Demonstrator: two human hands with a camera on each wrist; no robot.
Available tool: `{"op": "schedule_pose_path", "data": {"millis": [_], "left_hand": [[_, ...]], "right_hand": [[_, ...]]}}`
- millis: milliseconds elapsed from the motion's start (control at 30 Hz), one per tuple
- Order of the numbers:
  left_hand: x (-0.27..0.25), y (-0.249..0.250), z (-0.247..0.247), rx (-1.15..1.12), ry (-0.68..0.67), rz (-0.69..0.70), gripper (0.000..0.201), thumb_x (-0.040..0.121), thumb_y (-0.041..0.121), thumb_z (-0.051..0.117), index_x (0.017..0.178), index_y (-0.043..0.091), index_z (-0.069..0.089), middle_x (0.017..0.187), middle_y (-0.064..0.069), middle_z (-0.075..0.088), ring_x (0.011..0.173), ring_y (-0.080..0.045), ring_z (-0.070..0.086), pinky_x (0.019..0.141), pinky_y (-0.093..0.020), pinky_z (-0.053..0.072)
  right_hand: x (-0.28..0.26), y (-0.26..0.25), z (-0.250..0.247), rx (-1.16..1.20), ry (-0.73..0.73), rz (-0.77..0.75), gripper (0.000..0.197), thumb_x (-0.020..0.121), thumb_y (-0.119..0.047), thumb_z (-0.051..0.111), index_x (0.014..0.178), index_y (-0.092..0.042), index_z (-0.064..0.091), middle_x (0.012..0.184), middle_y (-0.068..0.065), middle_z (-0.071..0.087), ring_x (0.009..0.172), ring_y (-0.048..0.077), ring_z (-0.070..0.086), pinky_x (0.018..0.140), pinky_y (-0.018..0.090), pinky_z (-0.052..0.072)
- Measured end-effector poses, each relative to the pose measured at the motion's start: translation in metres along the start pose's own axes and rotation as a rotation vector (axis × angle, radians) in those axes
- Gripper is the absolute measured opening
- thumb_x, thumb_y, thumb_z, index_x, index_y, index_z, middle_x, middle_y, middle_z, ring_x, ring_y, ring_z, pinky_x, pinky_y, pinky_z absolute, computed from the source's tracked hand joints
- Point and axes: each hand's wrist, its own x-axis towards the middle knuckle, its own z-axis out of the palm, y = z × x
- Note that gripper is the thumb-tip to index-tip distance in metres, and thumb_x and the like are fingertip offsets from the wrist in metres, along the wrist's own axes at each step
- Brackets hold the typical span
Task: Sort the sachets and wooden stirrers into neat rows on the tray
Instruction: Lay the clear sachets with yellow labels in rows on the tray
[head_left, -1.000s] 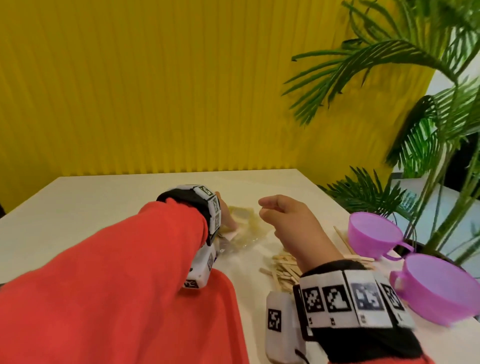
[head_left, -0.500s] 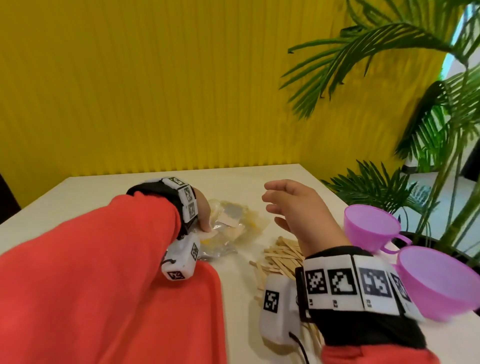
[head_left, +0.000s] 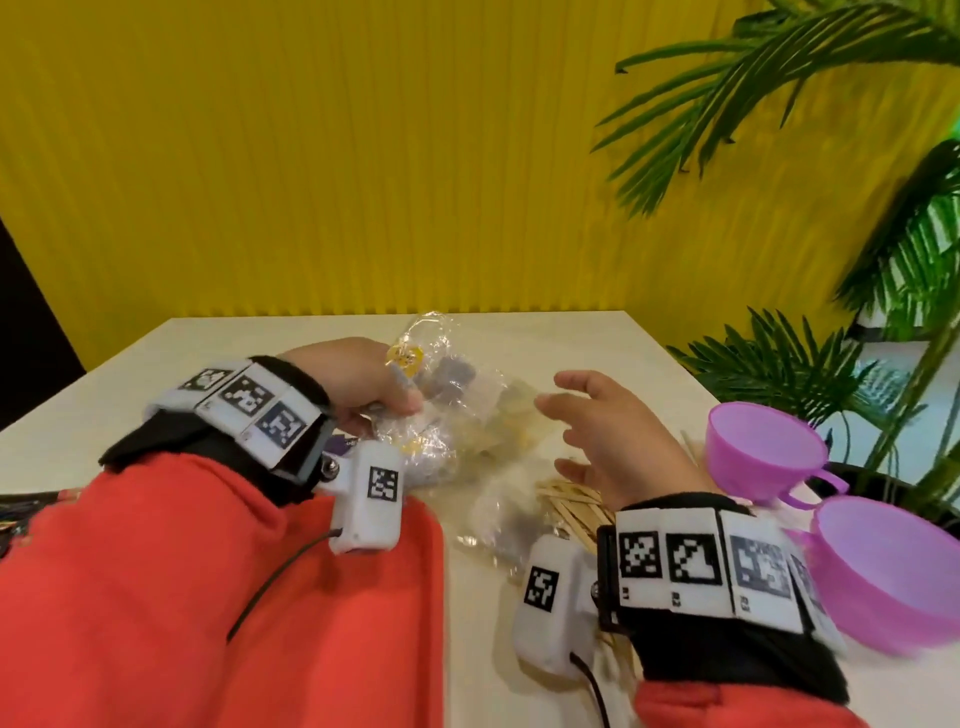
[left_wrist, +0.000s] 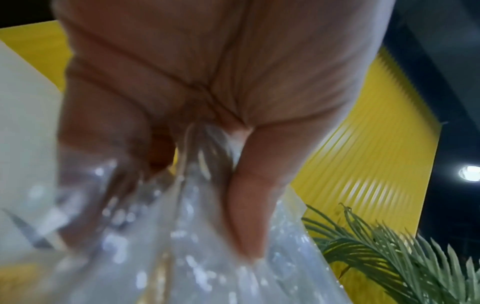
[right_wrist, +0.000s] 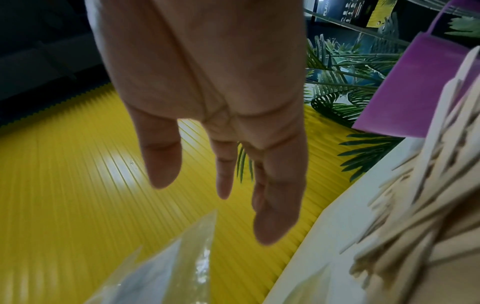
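My left hand (head_left: 382, 402) grips a clear plastic bag of sachets (head_left: 457, 410) and holds it up off the table; in the left wrist view the fingers (left_wrist: 249, 205) are curled round the crumpled plastic bag (left_wrist: 182, 246). My right hand (head_left: 597, 426) hovers open just right of the bag, fingers (right_wrist: 275, 205) spread and holding nothing. A pile of wooden stirrers (head_left: 576, 506) lies on the table under the right wrist, also seen as stirrers (right_wrist: 415, 205). The red tray (head_left: 410, 597) lies near the front, mostly hidden by my left sleeve.
Two purple cups (head_left: 758, 452) (head_left: 893, 571) stand at the table's right edge. A palm plant (head_left: 883, 312) rises beyond them. A yellow ribbed wall (head_left: 363, 156) backs the cream table (head_left: 597, 338). More clear plastic (head_left: 498, 525) lies beside the stirrers.
My left hand has lifted the sachet bag upward off the table. My right hand has opened from a loose fist and spread its fingers toward the bag.
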Motion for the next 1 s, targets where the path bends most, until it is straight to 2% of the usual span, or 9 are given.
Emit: {"op": "schedule_pose_path", "data": {"millis": [133, 267, 300, 400, 533, 633, 733, 900, 1000], "left_hand": [[-0.009, -0.007, 0.007, -0.153, -0.012, 0.038, 0.008, 0.087, 0.001, 0.058, 0.082, 0.007, 0.058, 0.065, -0.004, 0.056, 0.055, -0.013, 0.051, 0.046, -0.022, 0.043], [-0.013, -0.007, 0.015, -0.257, -0.031, 0.083, 0.015, 0.086, -0.003, 0.057, 0.076, 0.008, 0.056, 0.056, -0.001, 0.056, 0.043, -0.007, 0.053, 0.041, -0.018, 0.043], [-0.014, -0.006, 0.016, -0.291, -0.045, 0.083, 0.011, 0.085, -0.002, 0.058, 0.080, 0.008, 0.058, 0.059, -0.002, 0.058, 0.045, -0.006, 0.056, 0.042, -0.018, 0.045], [-0.016, -0.005, 0.021, -0.379, -0.088, 0.081, 0.013, 0.084, 0.002, 0.062, 0.096, 0.006, 0.062, 0.077, -0.009, 0.067, 0.064, -0.016, 0.064, 0.057, -0.027, 0.053], [-0.022, -0.001, 0.026, -0.418, -0.038, 0.092, 0.008, 0.084, 0.006, 0.063, 0.085, 0.012, 0.059, 0.068, -0.002, 0.064, 0.056, -0.011, 0.059, 0.048, -0.022, 0.048], [-0.027, -0.003, 0.028, -0.472, 0.000, 0.102, 0.018, 0.083, 0.005, 0.063, 0.101, 0.003, 0.061, 0.075, -0.006, 0.067, 0.062, -0.015, 0.062, 0.061, -0.033, 0.053], [-0.036, -0.003, 0.030, -0.523, 0.040, 0.138, 0.027, 0.084, 0.006, 0.062, 0.110, -0.002, 0.057, 0.068, -0.002, 0.064, 0.054, -0.010, 0.059, 0.052, -0.025, 0.052], [-0.069, 0.000, 0.031, -0.623, 0.132, 0.227, 0.005, 0.086, 0.006, 0.060, 0.091, 0.009, 0.060, 0.061, 0.000, 0.062, 0.051, -0.009, 0.056, 0.047, -0.017, 0.048], [-0.089, -0.003, 0.035, -0.616, 0.225, 0.219, 0.011, 0.086, 0.006, 0.060, 0.077, 0.010, 0.057, 0.049, 0.002, 0.055, 0.039, -0.007, 0.051, 0.040, -0.015, 0.045]], "right_hand": [[-0.001, 0.006, 0.000, -0.025, -0.145, 0.110, 0.045, 0.085, -0.026, 0.064, 0.125, -0.032, 0.044, 0.116, 0.001, 0.053, 0.097, 0.017, 0.053, 0.078, 0.033, 0.050], [0.001, 0.011, 0.000, -0.035, -0.153, 0.097, 0.042, 0.082, -0.027, 0.067, 0.120, -0.031, 0.049, 0.105, -0.003, 0.060, 0.098, 0.015, 0.059, 0.076, 0.030, 0.053], [0.001, 0.011, 0.000, -0.017, -0.159, 0.092, 0.040, 0.083, -0.025, 0.067, 0.118, -0.030, 0.051, 0.104, -0.003, 0.061, 0.096, 0.015, 0.061, 0.072, 0.028, 0.051], [0.000, 0.009, -0.001, 0.040, -0.149, 0.074, 0.022, 0.085, -0.016, 0.064, 0.103, -0.026, 0.058, 0.100, 0.003, 0.065, 0.085, 0.014, 0.064, 0.064, 0.023, 0.050], [0.000, 0.008, 0.001, 0.048, -0.116, 0.042, 0.014, 0.084, -0.007, 0.062, 0.084, -0.021, 0.061, 0.076, 0.001, 0.068, 0.065, 0.009, 0.062, 0.053, 0.018, 0.047], [-0.002, 0.004, 0.005, 0.031, -0.095, -0.013, 0.019, 0.088, -0.004, 0.057, 0.073, -0.017, 0.058, 0.061, -0.003, 0.064, 0.057, 0.007, 0.059, 0.045, 0.015, 0.043], [-0.009, -0.009, 0.010, 0.027, -0.081, -0.088, 0.021, 0.090, -0.005, 0.055, 0.071, -0.015, 0.055, 0.058, -0.002, 0.059, 0.047, 0.004, 0.052, 0.044, 0.015, 0.042], [-0.041, -0.041, 0.010, 0.046, -0.086, -0.258, 0.020, 0.093, -0.012, 0.052, 0.074, -0.018, 0.048, 0.069, 0.000, 0.059, 0.057, 0.009, 0.054, 0.051, 0.018, 0.040], [-0.063, -0.054, 0.005, 0.074, -0.028, -0.324, 0.020, 0.091, -0.012, 0.051, 0.072, -0.019, 0.049, 0.072, -0.001, 0.059, 0.062, 0.010, 0.056, 0.055, 0.020, 0.042]]}}
